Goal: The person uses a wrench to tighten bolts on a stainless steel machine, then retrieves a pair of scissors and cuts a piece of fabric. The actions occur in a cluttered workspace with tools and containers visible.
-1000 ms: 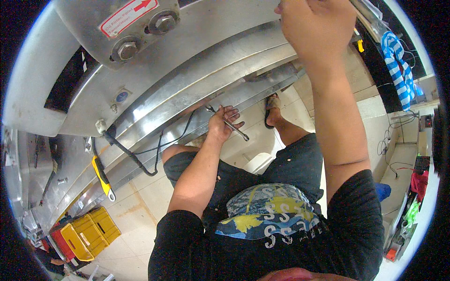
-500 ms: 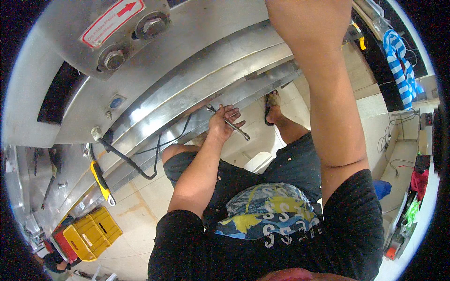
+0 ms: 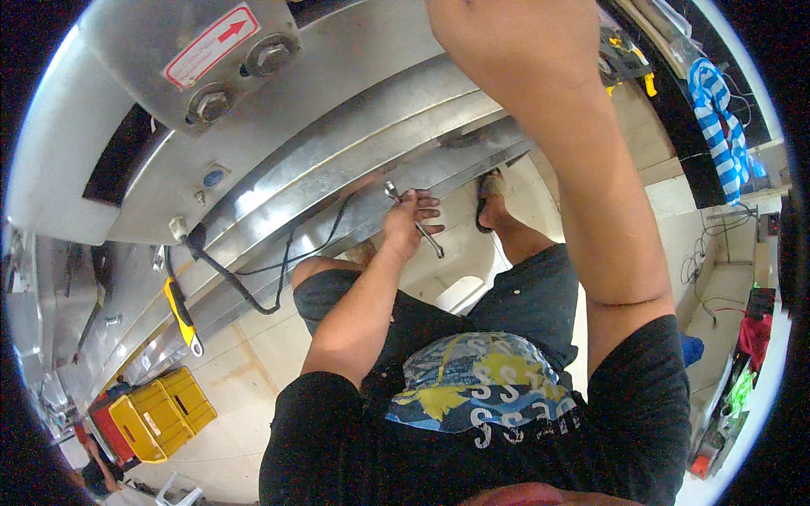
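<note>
My left hand [image 3: 405, 226] holds a silver wrench [image 3: 431, 241] by its shaft, in front of the steel machine's lower edge. One wrench end sticks out past the thumb, the other past the fingers, which are partly spread. My right arm reaches up over the machine's right part. The back of my right hand [image 3: 519, 42] is at the upper edge of the picture; its fingers are out of sight, so what it touches cannot be made out. The steel machine [image 3: 337, 126] fills the upper left, with two large bolts [image 3: 272, 57] on a bracket.
A yellow-and-black handled tool [image 3: 180, 310] rests on the machine's left edge, near a black cable [image 3: 226, 282]. Yellow bins [image 3: 169, 413] stand on the floor at lower left, with another person [image 3: 97, 468] beyond. Right: blue-striped cloth [image 3: 717, 126], loose wires [image 3: 696, 253].
My right hand has shifted left along the upper edge. My left hand has moved slightly right with the wrench, which stands a little steeper. The view has shifted slightly.
</note>
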Demonstrator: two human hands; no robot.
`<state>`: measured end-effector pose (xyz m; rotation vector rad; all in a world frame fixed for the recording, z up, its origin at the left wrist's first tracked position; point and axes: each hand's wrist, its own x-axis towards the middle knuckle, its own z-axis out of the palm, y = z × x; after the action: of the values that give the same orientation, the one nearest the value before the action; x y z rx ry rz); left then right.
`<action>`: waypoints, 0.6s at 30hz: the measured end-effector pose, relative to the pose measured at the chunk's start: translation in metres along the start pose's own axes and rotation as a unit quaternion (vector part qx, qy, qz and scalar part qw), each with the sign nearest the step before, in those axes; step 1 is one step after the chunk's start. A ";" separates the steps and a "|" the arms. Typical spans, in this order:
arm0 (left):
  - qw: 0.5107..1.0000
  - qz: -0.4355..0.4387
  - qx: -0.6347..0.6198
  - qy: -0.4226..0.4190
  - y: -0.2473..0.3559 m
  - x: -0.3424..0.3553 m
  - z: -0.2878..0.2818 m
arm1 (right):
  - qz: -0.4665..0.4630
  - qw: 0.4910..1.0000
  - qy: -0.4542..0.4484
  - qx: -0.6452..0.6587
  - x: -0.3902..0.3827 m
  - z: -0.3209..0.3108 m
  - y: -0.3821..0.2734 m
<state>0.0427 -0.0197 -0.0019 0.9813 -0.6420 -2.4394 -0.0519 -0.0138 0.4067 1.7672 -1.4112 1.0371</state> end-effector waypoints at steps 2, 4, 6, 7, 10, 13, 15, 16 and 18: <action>0.997 0.028 0.042 -0.057 -0.001 -0.015 0.013 | -0.080 0.994 0.054 0.050 0.001 0.001 0.013; 0.997 -0.001 0.050 -0.063 0.000 -0.025 0.014 | -0.081 0.972 0.134 0.174 0.000 0.012 0.011; 0.996 -0.016 0.066 -0.062 -0.004 -0.024 0.009 | 0.022 0.924 0.165 0.343 -0.001 0.029 -0.004; 0.996 -0.014 0.072 -0.059 -0.003 -0.023 0.007 | 0.063 0.888 0.170 0.423 0.000 0.032 -0.004; 0.996 -0.012 0.078 -0.049 0.001 -0.020 0.004 | 0.118 0.797 0.102 0.583 0.009 0.026 0.011; 0.997 -0.008 0.062 -0.042 0.005 -0.020 0.000 | 0.133 0.763 0.108 0.624 0.015 0.024 0.007; 0.997 0.002 0.056 -0.044 0.004 -0.017 -0.007 | 0.166 0.767 0.158 0.600 0.019 0.026 -0.005; 0.997 -0.004 0.057 -0.042 0.004 -0.016 -0.006 | 0.161 0.759 0.183 0.604 0.017 0.028 -0.005; 0.997 -0.015 0.059 -0.039 0.006 -0.013 -0.005 | 0.150 0.757 0.211 0.600 0.011 0.032 -0.004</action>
<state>0.0557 -0.0186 0.0046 0.9515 -0.8113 -2.5012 -0.0409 -0.0453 0.4010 1.8156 -0.6864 2.7378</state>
